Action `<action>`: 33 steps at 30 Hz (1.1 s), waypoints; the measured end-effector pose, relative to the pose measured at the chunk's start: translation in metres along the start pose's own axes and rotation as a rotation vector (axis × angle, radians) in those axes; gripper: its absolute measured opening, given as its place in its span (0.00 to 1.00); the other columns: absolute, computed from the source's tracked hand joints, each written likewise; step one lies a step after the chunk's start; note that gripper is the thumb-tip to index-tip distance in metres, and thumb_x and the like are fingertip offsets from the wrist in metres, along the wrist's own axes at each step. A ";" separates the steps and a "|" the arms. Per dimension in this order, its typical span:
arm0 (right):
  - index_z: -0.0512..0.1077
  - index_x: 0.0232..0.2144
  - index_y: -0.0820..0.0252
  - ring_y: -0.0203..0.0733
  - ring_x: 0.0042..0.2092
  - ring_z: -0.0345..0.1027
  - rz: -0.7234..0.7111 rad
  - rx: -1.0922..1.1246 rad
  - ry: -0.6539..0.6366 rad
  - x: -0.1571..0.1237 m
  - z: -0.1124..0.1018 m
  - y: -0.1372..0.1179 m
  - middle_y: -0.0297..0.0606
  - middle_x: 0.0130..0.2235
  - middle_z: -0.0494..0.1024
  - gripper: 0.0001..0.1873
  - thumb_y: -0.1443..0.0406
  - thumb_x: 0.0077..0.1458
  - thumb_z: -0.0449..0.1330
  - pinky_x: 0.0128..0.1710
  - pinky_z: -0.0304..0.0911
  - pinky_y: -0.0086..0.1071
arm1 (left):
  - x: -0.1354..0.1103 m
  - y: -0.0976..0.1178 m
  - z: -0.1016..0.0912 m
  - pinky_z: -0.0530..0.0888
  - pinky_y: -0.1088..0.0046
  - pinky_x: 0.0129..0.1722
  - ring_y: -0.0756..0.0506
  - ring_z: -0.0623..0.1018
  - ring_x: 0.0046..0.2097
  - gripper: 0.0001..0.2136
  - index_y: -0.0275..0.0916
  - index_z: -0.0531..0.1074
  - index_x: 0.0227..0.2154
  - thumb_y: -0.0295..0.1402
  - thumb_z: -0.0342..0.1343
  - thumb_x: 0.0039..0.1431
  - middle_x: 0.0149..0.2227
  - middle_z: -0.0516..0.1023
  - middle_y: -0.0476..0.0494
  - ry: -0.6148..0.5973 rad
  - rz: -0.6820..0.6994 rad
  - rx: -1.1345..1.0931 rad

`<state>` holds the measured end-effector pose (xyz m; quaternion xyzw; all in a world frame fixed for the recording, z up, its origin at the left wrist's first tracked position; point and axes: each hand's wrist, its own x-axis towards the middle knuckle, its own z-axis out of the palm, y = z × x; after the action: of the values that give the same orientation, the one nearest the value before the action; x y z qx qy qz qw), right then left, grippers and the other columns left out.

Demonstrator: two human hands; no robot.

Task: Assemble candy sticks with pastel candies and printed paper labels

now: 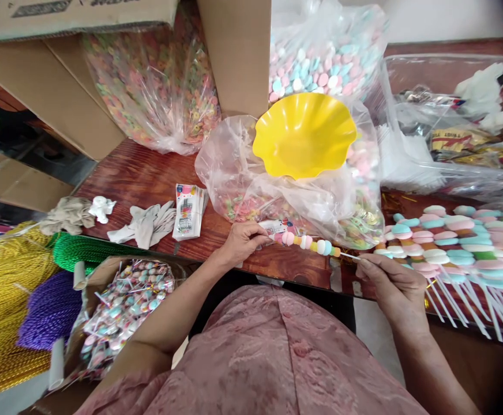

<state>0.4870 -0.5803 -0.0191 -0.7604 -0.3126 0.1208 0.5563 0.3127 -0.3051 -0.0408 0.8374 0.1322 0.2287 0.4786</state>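
A candy skewer [306, 242] with pink, white, blue and yellow pieces lies level between my hands, over the table's front edge. My right hand [392, 285] pinches its white stick [349, 256]. At the other end my left hand [247, 239] is closed on a small printed plastic wrapper [280, 226], close to the first pink piece. How much of the candy is inside the wrapper I cannot tell. Many more candy skewers [450, 236] are piled at the right, their sticks hanging past the edge. A stack of printed wrappers [187, 212] lies left of my left hand.
A yellow wavy bowl [303, 135] sits on open candy bags [234, 167]. Behind are a ring-candy bag [160, 86] and a pastel candy bag [321, 63]. White gloves [147, 225] lie at left; a box of wrapped candies [126, 311] stands below. A clear bin [450, 170] is at right.
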 end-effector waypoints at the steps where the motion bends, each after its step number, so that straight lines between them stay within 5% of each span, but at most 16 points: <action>1: 0.78 0.31 0.55 0.37 0.27 0.67 -0.030 -0.032 -0.014 0.001 -0.002 0.000 0.32 0.25 0.74 0.06 0.59 0.56 0.64 0.27 0.64 0.31 | 0.000 0.000 0.000 0.69 0.79 0.30 0.53 0.74 0.27 0.07 0.36 0.78 0.27 0.33 0.63 0.57 0.26 0.78 0.49 0.001 0.029 0.008; 11: 0.76 0.36 0.53 0.37 0.28 0.69 -0.218 -0.104 -0.119 0.002 -0.004 -0.004 0.31 0.28 0.76 0.05 0.66 0.61 0.59 0.28 0.66 0.30 | 0.000 0.004 -0.002 0.71 0.76 0.36 0.50 0.76 0.33 0.06 0.36 0.78 0.29 0.30 0.58 0.61 0.29 0.79 0.45 -0.077 0.312 0.216; 17: 0.75 0.42 0.58 0.40 0.31 0.71 -0.800 -0.543 -0.086 0.004 -0.006 -0.015 0.37 0.31 0.79 0.12 0.74 0.56 0.61 0.34 0.65 0.35 | 0.001 0.007 -0.013 0.73 0.75 0.39 0.49 0.78 0.36 0.08 0.36 0.77 0.33 0.33 0.54 0.64 0.33 0.80 0.42 -0.140 0.362 0.185; 19: 0.74 0.44 0.60 0.40 0.32 0.72 -0.895 -0.581 -0.117 0.004 -0.006 -0.019 0.37 0.32 0.79 0.16 0.76 0.54 0.61 0.34 0.64 0.35 | 0.001 0.008 -0.016 0.73 0.74 0.40 0.49 0.78 0.37 0.09 0.36 0.77 0.35 0.33 0.53 0.65 0.34 0.81 0.41 -0.165 0.385 0.200; 22: 0.74 0.45 0.58 0.39 0.33 0.73 -0.819 -0.475 -0.172 0.001 -0.006 -0.023 0.36 0.34 0.80 0.16 0.76 0.55 0.60 0.34 0.66 0.34 | 0.001 0.010 -0.019 0.73 0.73 0.41 0.48 0.78 0.38 0.10 0.37 0.77 0.36 0.30 0.49 0.66 0.35 0.81 0.40 -0.215 0.409 0.272; 28: 0.78 0.40 0.51 0.37 0.31 0.75 -0.370 -0.128 -0.115 -0.007 0.000 -0.012 0.31 0.33 0.81 0.08 0.68 0.59 0.61 0.31 0.70 0.30 | 0.000 0.019 -0.017 0.74 0.70 0.44 0.47 0.79 0.41 0.14 0.36 0.75 0.41 0.24 0.45 0.63 0.38 0.81 0.40 -0.273 0.453 0.353; 33: 0.79 0.36 0.51 0.36 0.29 0.73 -0.338 -0.052 -0.126 -0.015 0.010 -0.011 0.31 0.29 0.79 0.07 0.68 0.58 0.61 0.30 0.68 0.29 | -0.009 0.023 -0.002 0.75 0.69 0.43 0.47 0.79 0.40 0.13 0.37 0.74 0.44 0.30 0.45 0.68 0.38 0.81 0.41 -0.283 0.373 0.232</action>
<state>0.4663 -0.5790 -0.0147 -0.7021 -0.4734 0.0648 0.5280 0.3035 -0.3191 -0.0225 0.9201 -0.0672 0.1769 0.3428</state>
